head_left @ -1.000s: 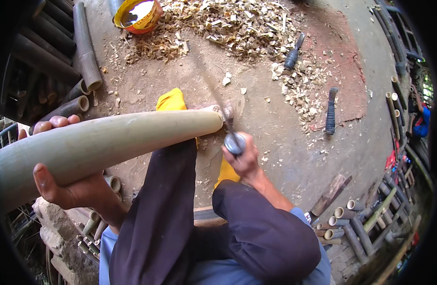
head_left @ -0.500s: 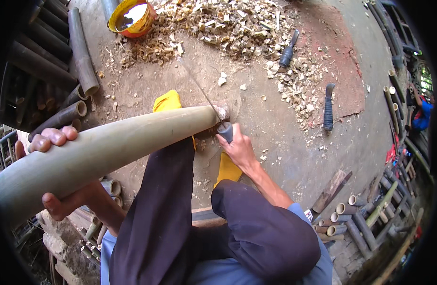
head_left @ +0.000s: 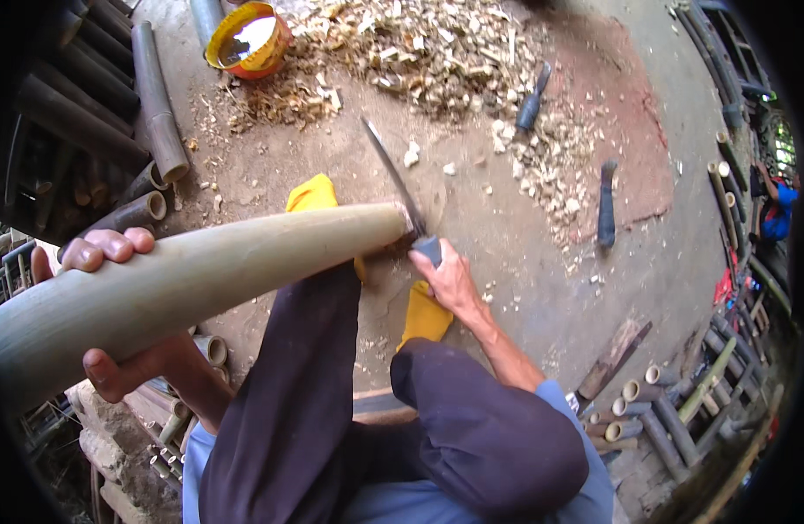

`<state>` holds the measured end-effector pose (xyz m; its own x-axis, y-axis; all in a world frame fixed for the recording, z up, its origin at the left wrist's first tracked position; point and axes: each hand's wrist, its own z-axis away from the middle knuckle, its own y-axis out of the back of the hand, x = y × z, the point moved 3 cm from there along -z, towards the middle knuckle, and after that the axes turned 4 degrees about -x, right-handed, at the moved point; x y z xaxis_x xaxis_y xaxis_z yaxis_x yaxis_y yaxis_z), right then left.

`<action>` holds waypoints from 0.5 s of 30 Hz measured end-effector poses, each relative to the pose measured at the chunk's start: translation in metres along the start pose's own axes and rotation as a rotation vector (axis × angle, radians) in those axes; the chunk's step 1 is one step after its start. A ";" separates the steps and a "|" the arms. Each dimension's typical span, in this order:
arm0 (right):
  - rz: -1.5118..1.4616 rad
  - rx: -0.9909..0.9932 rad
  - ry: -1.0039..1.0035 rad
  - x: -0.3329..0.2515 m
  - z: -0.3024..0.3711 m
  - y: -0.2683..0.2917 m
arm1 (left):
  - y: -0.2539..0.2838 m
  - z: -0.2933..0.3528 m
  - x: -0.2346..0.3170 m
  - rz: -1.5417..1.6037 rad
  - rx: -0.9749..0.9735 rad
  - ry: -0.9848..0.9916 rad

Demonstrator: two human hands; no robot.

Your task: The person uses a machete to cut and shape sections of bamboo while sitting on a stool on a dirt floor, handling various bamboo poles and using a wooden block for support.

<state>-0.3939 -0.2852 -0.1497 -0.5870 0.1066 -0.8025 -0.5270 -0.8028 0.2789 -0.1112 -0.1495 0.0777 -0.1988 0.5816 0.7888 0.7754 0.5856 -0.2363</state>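
Note:
A thick, pale green bamboo pole (head_left: 201, 271) runs from the left edge to the middle, across my raised knee. My left hand (head_left: 109, 249) wraps round its wide near part, fingers over the top and thumb below. In my right hand (head_left: 450, 279) is the grey handle of a long-bladed knife (head_left: 389, 166). Its blade points up and left and stands just beyond the pole's far end, close to the cut face. Whether the edge touches the bamboo, I cannot tell. Behind that end shows a yellow-covered foot (head_left: 313, 192).
Wood chips (head_left: 428, 52) are heaped at the far side beside a yellow and red bucket (head_left: 249, 42) of liquid. Two dark-handled tools, a chisel-like one (head_left: 530, 105) and another (head_left: 606, 205), lie at right. Bamboo tubes (head_left: 162, 105) line the left; cut pieces (head_left: 633, 406) lie lower right.
The knife blade has turned from edge-on to showing more of its side, and its tip has shifted right. My right hand has moved slightly right and down. The left keeps its hold.

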 end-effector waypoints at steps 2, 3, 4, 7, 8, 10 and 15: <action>-0.101 -0.047 0.033 -0.049 0.018 -0.006 | 0.008 -0.007 0.023 -0.003 -0.049 -0.018; -0.070 0.058 0.183 -0.060 0.025 0.000 | 0.009 -0.007 0.021 0.029 -0.067 -0.013; -0.039 0.159 0.334 -0.069 0.031 0.004 | 0.011 -0.007 0.018 0.056 -0.082 0.001; -0.058 0.149 0.332 -0.030 0.023 -0.005 | 0.007 -0.012 0.007 0.145 -0.148 0.017; -0.008 0.028 0.130 -0.006 0.005 -0.012 | 0.006 -0.012 0.008 0.154 -0.175 0.019; 0.117 -0.077 -0.020 0.002 -0.005 -0.001 | 0.006 -0.012 0.000 0.201 -0.208 0.006; -0.059 0.080 0.227 -0.047 0.029 0.000 | 0.020 -0.011 0.002 0.216 -0.223 0.042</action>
<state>-0.3837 -0.2734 -0.0969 -0.4056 0.0101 -0.9140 -0.6082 -0.7494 0.2616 -0.0890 -0.1426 0.0812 0.0063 0.6523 0.7579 0.9102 0.3101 -0.2745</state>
